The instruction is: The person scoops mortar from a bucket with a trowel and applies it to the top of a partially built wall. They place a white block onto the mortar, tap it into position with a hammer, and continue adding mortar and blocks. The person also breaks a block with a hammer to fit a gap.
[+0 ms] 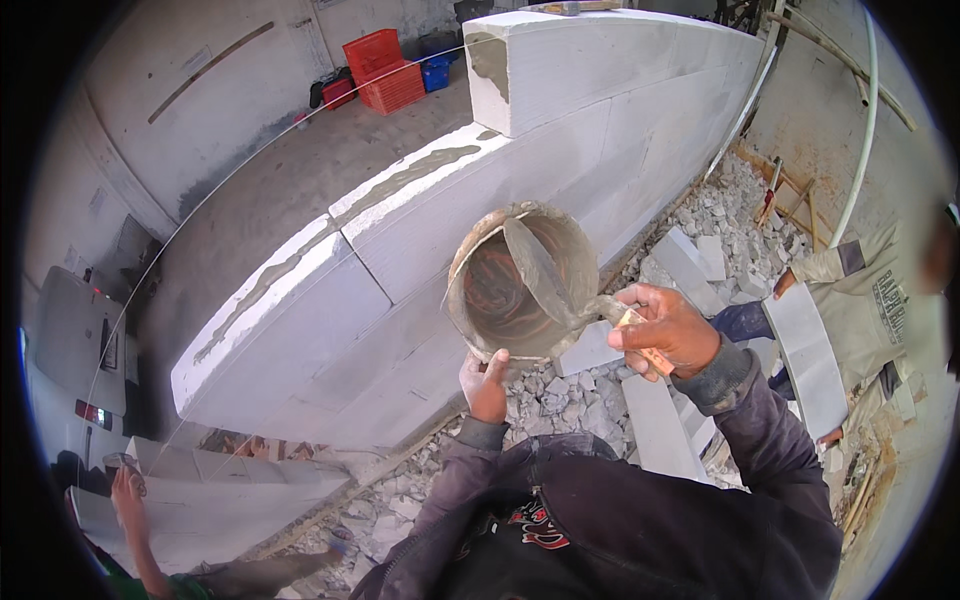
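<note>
My left hand (486, 386) grips the near rim of a mortar-smeared bucket (578, 246), thumb over the edge. The bucket tilts so that its inside shows, with a wet grey coating and reddish-brown streaks. In my right hand (668, 332) is a trowel (537, 262), held by its wooden handle. Its grey-coated blade slants across the bucket's mouth. Just beyond the bucket stands a wall of white lightweight blocks (600, 160). Grey mortar (408, 174) lies in strips along the top of its lower course, and another patch (489, 66) covers the raised block's end.
A string line (222, 190) runs above the wall's far side. Rubble (575, 405) and loose blocks (655, 425) lie around me. On the right, a person carries a white block (808, 355); another person's hand (128, 495) is at lower left. Red crates (385, 75) stand beyond.
</note>
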### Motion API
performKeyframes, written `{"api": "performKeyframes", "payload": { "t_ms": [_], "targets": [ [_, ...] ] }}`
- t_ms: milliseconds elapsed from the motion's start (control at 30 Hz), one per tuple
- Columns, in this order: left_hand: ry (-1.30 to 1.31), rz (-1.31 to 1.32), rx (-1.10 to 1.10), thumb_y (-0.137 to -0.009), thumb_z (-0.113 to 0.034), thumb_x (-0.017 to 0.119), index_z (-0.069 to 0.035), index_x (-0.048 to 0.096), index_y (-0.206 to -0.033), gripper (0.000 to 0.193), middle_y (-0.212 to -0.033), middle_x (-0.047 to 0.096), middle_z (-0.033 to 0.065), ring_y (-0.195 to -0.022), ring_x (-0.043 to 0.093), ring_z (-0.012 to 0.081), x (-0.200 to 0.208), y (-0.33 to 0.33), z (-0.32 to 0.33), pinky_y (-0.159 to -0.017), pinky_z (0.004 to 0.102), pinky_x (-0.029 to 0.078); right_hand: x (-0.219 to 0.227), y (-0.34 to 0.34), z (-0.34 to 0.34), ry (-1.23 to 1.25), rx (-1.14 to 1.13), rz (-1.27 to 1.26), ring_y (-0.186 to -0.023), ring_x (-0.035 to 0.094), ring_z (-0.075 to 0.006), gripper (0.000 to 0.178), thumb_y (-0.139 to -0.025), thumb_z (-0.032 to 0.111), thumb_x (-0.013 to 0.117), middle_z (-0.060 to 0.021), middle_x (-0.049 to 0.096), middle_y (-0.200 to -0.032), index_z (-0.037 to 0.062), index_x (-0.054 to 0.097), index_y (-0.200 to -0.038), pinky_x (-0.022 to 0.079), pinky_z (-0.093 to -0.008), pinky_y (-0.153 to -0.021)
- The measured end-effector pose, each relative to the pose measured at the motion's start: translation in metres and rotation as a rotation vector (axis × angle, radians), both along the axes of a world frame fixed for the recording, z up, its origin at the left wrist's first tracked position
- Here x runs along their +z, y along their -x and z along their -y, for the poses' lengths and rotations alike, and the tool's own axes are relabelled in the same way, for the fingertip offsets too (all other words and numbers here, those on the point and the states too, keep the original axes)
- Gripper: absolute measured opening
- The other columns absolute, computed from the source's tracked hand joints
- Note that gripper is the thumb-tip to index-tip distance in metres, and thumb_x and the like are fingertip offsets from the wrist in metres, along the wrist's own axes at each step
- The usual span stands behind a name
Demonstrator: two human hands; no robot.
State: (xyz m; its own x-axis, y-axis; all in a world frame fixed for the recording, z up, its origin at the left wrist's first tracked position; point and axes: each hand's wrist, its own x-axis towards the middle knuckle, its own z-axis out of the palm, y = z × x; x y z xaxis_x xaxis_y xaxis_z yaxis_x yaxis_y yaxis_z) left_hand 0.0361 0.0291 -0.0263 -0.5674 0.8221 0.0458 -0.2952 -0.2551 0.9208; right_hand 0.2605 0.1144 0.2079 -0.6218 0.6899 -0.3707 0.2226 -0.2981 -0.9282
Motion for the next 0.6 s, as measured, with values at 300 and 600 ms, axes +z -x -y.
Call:
{"api": "performKeyframes", "payload": {
  "t_ms": [300,600],
  "targets": [
    [0.257,0.203,-0.029,-0.093,-0.015,0.071,-0.002,0.066,-0.117,0.028,-0.098,0.068,-0.0004,-0.079,0.058,0.0071,-0.037,-0.022,0.037,-0.067,0.0235,0.046,0.052,0.036,-0.185,-0.607,0.264,0.093,-0.053,0.055,-0.0091,0.024,-0.095,0.023,0.064,-0.0062,0.065,-0.08,0.0,0.064,-0.104,0.04,-0.0255,-0.046],
    [0.225,0.234,-0.027,-0.092,-0.014,0.071,-0.002,0.067,-0.118,0.03,-0.098,0.069,0.0009,-0.079,0.06,0.0085,-0.053,-0.051,0.038,-0.071,0.0247,0.049,0.031,0.115,-0.354,-0.317,0.379,-0.104,-0.045,0.054,-0.0177,0.028,-0.098,0.023,0.061,-0.0167,0.066,-0.083,-0.0041,0.058,-0.105,0.038,-0.0307,-0.035]
  ]
}}
